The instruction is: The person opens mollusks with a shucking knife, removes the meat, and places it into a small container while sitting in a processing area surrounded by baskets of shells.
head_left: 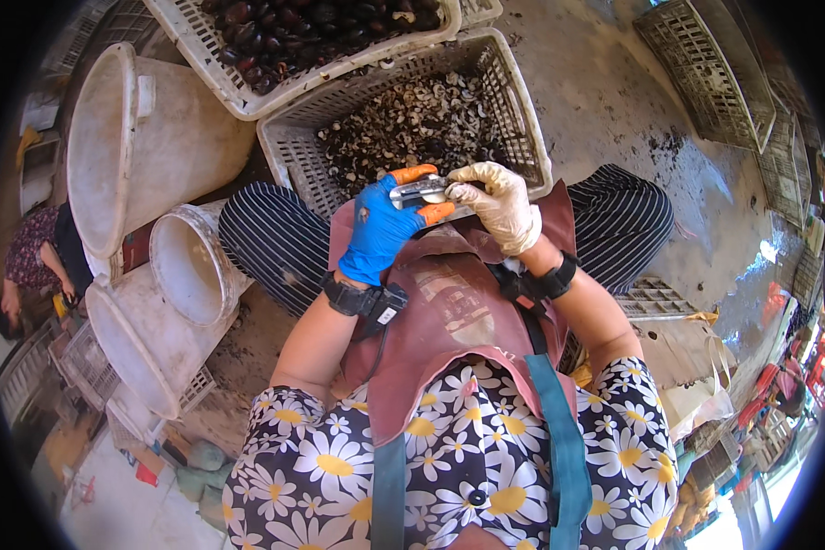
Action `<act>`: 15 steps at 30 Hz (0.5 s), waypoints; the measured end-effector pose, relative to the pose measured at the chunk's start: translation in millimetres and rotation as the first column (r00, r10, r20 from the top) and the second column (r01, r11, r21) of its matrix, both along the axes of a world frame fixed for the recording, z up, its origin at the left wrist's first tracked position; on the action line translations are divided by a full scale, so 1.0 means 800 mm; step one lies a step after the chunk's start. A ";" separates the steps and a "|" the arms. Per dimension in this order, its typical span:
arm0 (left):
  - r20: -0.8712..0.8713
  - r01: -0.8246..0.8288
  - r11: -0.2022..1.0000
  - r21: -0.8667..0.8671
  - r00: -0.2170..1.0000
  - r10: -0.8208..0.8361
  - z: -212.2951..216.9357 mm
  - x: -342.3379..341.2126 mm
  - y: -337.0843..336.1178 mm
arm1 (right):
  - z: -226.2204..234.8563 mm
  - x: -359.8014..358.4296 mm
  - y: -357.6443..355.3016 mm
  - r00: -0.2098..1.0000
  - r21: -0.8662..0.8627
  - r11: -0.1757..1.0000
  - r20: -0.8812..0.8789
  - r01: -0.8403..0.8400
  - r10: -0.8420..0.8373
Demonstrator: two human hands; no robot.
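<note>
Around you: a grey crate of empty shells (pixel 412 119) is sitting just beyond your knees, a white crate of dark shellfish (pixel 293 37) is touching its far edge, and three white buckets (pixel 147 137) are lying tipped at your left.
Floor: you are sitting on wet, stained concrete (pixel 614 101), outdoors.
Left hand (pixel 380 229): its blue-gloved fingers are clenching a silvery shellfish (pixel 419 192).
Right hand (pixel 500 206): its pale-gloved fingers are pinching the shell's right end, over your lap.

Both forearms reach forward, left hand (pixel 377 232) and right hand (pixel 500 205) meeting, fingers curled.
</note>
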State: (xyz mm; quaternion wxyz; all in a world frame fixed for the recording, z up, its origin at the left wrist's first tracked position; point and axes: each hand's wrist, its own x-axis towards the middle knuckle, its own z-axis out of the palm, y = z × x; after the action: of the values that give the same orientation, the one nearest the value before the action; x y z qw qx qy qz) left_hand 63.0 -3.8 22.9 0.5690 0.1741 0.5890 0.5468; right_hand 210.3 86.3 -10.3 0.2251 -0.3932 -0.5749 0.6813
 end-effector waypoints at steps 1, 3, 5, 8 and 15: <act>-0.071 0.041 0.999 0.018 0.997 -0.040 -0.003 -0.001 0.000 | -0.007 -0.001 0.002 0.999 0.062 0.997 0.027 0.036 -0.038; -0.125 0.080 0.997 -0.001 0.989 -0.080 -0.002 0.001 -0.005 | -0.036 0.009 0.018 0.981 0.087 0.991 0.156 0.106 -0.118; -0.143 0.082 0.997 0.014 0.987 -0.079 0.006 0.002 -0.002 | -0.089 0.039 0.035 0.972 0.072 0.985 0.164 0.158 -0.168; -0.064 0.015 1.000 0.003 0.998 -0.015 0.011 -0.001 0.003 | -0.043 0.030 0.037 0.988 -0.040 0.988 0.041 0.149 -0.147; -0.233 0.108 0.993 0.049 0.968 -0.094 -0.003 -0.018 0.005 | 0.005 0.028 0.045 0.992 0.204 0.978 0.122 -0.044 0.019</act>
State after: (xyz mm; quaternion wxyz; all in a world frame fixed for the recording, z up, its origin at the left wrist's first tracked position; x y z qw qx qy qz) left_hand 48.6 0.6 20.6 0.5183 0.2836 0.6243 0.5111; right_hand 232.8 122.3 -6.6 0.2187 -0.3986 -0.6612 0.5967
